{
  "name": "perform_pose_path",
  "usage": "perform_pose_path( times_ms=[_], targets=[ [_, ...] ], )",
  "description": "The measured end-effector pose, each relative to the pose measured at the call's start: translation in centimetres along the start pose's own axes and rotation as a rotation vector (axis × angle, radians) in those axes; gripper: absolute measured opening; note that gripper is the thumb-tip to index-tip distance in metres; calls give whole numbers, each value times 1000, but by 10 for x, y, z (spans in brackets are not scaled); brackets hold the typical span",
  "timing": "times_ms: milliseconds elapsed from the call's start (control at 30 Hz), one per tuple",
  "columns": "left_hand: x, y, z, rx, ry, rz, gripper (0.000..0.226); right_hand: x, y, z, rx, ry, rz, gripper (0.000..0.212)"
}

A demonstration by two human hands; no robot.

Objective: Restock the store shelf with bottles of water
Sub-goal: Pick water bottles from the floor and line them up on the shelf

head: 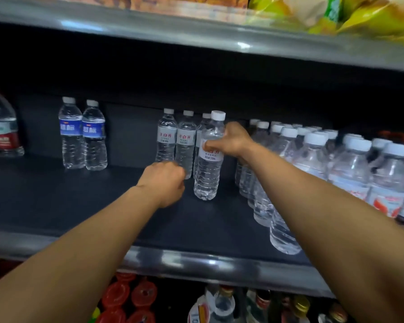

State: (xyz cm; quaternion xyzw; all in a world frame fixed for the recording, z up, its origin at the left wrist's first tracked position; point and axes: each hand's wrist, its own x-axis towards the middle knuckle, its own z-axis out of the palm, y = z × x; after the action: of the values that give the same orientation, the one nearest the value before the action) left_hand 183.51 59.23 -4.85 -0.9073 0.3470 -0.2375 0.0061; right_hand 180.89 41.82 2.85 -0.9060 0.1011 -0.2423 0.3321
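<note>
A clear water bottle (208, 169) with a white cap and white label stands upright on the dark shelf (79, 206); my right hand (231, 139) grips it around the label. Behind it, three matching bottles (176, 141) stand in a row at the back. My left hand (165, 183) hovers as a loose fist just left of the held bottle's base, holding nothing and touching the lower part of one back-row bottle or very near it. Both forearms reach in from the bottom of the view.
Two blue-labelled bottles (83, 136) stand further left, and a large red-labelled jug (1, 127) is at the far left. Several rows of white-capped bottles (324, 164) fill the shelf's right side. Red-capped bottles (131, 297) sit below; snack bags (336, 12) lie on the shelf above.
</note>
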Motion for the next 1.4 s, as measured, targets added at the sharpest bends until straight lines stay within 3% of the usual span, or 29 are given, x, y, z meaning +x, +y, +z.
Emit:
perform_pose_path(
  times_ms=[267,900,1400],
  targets=[
    [28,-9,29,-16,-13,14,24,61,19,18,-7,-37,68,41],
    [29,-16,60,-67,-58,59,25,100,36,37,78,6,115,46],
    [21,-14,52,-57,-54,43,23,82,38,37,37,-15,129,54]
  ],
)
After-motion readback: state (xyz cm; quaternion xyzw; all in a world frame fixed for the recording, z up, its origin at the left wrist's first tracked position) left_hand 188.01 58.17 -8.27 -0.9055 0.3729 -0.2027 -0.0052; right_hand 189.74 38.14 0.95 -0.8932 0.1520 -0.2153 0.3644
